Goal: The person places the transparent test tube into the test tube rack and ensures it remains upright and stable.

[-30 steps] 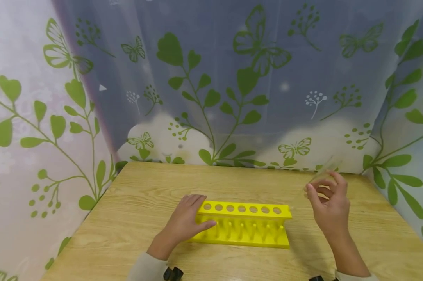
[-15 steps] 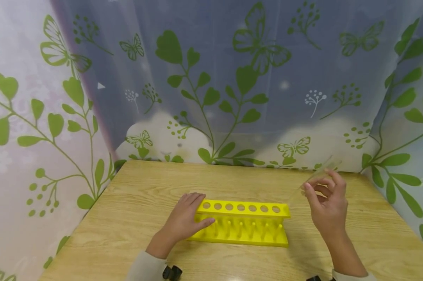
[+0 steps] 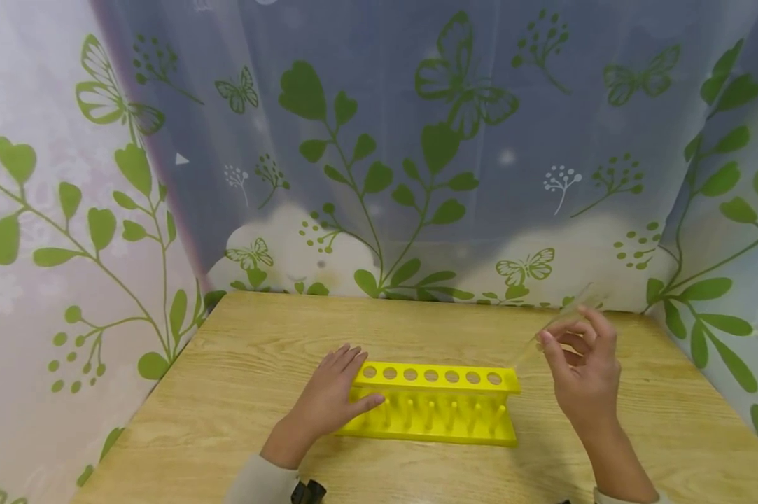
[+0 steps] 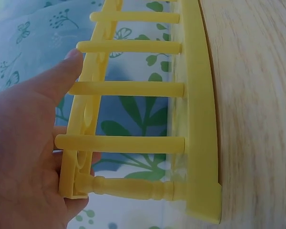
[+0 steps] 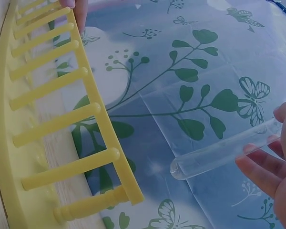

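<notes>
A yellow test tube rack point(image 3: 441, 383) stands upright on the table, with a row of round holes along its top bar and a row of pegs behind its base. My left hand point(image 3: 328, 395) grips the left end of the top bar, thumb in front and fingers over the back, also plain in the left wrist view. To the right of the rack and above the table, my right hand point(image 3: 586, 371) pinches a clear test tube point(image 5: 207, 160) between thumb and fingers. The tube is tilted, its rounded end pointing down-left to the rack's right end, apart from it.
The wooden table point(image 3: 278, 329) runs back to a blue curtain point(image 3: 379, 140) printed with green leaves and butterflies. A pale patterned cloth point(image 3: 45, 294) hangs at the left, another at the right. A black wrist strap part point(image 3: 308, 491) shows by the left sleeve.
My right hand has drifted slightly left with the test tube, bringing the tube's lower end closer to the rack. The left hand and the rack stay where they were.
</notes>
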The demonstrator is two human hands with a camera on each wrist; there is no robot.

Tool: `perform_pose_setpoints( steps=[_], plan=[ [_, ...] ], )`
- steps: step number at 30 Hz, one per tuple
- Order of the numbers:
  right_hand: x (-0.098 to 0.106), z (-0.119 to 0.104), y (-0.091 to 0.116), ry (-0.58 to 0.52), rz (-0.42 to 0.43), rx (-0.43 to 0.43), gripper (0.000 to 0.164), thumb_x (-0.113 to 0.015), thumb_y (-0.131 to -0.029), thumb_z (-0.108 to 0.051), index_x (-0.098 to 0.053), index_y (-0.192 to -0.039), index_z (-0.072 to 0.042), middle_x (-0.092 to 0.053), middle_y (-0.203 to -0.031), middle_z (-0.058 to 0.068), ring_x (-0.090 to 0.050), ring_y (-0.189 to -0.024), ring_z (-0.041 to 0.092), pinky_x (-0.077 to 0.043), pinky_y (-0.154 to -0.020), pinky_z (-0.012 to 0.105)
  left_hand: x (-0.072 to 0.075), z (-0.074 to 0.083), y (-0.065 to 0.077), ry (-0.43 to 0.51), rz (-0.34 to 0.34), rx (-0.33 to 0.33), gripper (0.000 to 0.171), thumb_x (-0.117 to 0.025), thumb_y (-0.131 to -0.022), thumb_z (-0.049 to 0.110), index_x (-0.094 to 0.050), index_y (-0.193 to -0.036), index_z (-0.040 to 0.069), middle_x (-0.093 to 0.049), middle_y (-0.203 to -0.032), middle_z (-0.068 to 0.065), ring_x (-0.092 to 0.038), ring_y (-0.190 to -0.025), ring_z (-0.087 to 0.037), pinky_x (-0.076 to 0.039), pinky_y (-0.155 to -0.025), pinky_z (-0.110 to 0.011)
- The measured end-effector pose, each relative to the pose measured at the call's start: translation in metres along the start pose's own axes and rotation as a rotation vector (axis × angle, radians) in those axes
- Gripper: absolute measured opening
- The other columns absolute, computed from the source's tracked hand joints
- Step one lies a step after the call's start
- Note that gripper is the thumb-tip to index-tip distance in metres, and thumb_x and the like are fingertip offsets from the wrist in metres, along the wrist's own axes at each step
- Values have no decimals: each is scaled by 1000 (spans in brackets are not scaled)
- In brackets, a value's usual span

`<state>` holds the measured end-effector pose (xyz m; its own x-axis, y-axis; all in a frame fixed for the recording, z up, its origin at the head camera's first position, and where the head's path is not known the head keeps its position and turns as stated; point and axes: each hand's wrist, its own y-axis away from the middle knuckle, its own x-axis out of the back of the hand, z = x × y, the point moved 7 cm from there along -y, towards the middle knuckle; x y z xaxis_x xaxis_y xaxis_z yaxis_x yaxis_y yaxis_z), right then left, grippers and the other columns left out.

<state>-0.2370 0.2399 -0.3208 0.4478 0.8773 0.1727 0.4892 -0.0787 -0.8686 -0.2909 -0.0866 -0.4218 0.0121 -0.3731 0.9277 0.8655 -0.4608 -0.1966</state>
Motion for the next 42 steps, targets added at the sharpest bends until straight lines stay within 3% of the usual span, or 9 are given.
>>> perform_pose_setpoints(
  steps=[6, 16, 23, 30, 42],
  plan=[
    [-2, -2, 1, -5, -6, 5, 55, -59, -90, 12, -28, -135, 9, -59, -99, -12, -64, -82, -3, -51, -68, 7, -2, 0, 1, 14, -8, 5, 77, -57, -92, 57, -43, -144, 2, -38, -150, -18, -26, -143, -37, -20, -116, -56],
    [-6, -3, 1, -16, -17, 19, 55, -60, -89, 13, -28, -134, 9, -58, -98, -11, -64, -82, -3, -51, -68, 7, 0, 1, 1, 25, 40, -11, 76, -57, -91, 57, -46, -141, 1, -42, -148, -18, -29, -142, -36, -19, -116, -55],
    [-8, -5, 1, -31, -24, 31, 52, -59, -94, 4, -27, -135, 9, -59, -95, -2, -64, -80, -2, -52, -67, 8, 0, 1, 0, 38, 50, -10, 76, -57, -91, 58, -48, -140, 0, -43, -147, -18, -29, -141, -37, -20, -116, -56],
    [-9, -8, 0, -55, -29, 52, 54, -58, -91, 10, -27, -135, 10, -59, -98, -8, -65, -81, 0, -52, -67, 9, -1, 0, -1, 25, 61, -15, 75, -58, -90, 58, -48, -139, 1, -44, -146, -18, -30, -141, -37, -21, -116, -56],
    [-19, -8, 5, -49, -66, 42, 52, -60, -95, -2, -28, -136, 8, -59, -95, 0, -63, -81, -2, -52, -64, 9, -2, 0, -1, 34, 63, -14, 76, -58, -90, 58, -48, -139, 0, -44, -146, -17, -31, -141, -37, -20, -116, -56]
  ],
)
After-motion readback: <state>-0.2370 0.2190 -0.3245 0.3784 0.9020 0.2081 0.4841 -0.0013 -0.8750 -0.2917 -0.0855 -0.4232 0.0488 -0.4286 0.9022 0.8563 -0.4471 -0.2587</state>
